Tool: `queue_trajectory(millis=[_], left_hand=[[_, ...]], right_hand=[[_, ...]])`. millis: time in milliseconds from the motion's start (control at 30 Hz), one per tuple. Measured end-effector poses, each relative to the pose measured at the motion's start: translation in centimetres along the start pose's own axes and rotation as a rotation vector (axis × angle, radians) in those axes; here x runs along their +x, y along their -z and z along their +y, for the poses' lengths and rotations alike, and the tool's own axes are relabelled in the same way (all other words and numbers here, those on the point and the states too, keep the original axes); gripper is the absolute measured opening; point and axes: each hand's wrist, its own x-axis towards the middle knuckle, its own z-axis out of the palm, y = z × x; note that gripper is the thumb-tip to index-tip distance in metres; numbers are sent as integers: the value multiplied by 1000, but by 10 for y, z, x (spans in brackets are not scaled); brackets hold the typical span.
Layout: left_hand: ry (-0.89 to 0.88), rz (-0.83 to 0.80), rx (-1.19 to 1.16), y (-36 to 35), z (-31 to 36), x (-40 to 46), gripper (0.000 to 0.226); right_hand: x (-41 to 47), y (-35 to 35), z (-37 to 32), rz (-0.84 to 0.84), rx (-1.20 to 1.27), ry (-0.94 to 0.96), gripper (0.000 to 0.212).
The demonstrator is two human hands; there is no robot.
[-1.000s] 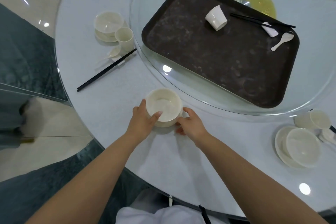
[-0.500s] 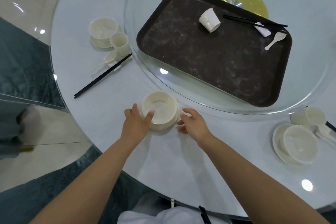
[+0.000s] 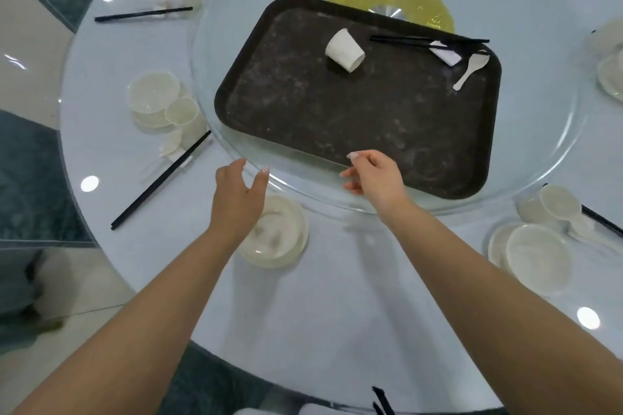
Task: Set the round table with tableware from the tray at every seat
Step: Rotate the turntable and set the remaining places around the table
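The left hand (image 3: pixel 237 199) hangs above the near edge of the table with its fingers spread and loose, holding nothing; the right hand (image 3: pixel 376 175) is off to its side, well apart from it, fingers lightly curled over the rim of the glass turntable (image 3: pixel 215 77), and it too grips nothing. Directly under the left wrist sits a bowl on a plate (image 3: pixel 279 234), so this seat has its first pieces but lacks the rest. What it needs lies on the dark tray (image 3: pixel 337 131) on the turntable: a cup (image 3: pixel 344 50) tipped on its side near the middle, and at the far right corner a pair of black chopsticks (image 3: pixel 428 40), a small white rest (image 3: pixel 445 55) and a spoon (image 3: pixel 470 71). All of these are farther out than either hand, the cup nearer the left hand's line and the chopstick group beyond the right hand. The main risk, as I judge it, is the reach itself: a forearm stretched over the bowl could clip its rim and shove it off the plate. The cup lies loose on its side and may roll away from a hasty grab. The chopsticks overhang the tray's far edge, so a careless pull could send one sliding onto the glass. Neighbouring seats to the left (image 3: pixel 158 101) and right (image 3: pixel 536 256) look already laid.
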Motion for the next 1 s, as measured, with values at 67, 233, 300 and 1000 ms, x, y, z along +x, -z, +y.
queue_trajectory(millis=[67,233,300,1000], left_hand=[[-41,-21,-2,-7,20,12,61],[-188,-50,43,-26,62,40,60],[-216,-59,44,-35,75,54,58],[-160,-168,-66,-84,120,161,47]], right_hand=[[13,7,-12,14,4,4,13],[45,18,-25,60,-23,-2,13],[59,19,-25,82,-47,-9,14],[245,-34,-105,152,-713,346,76]])
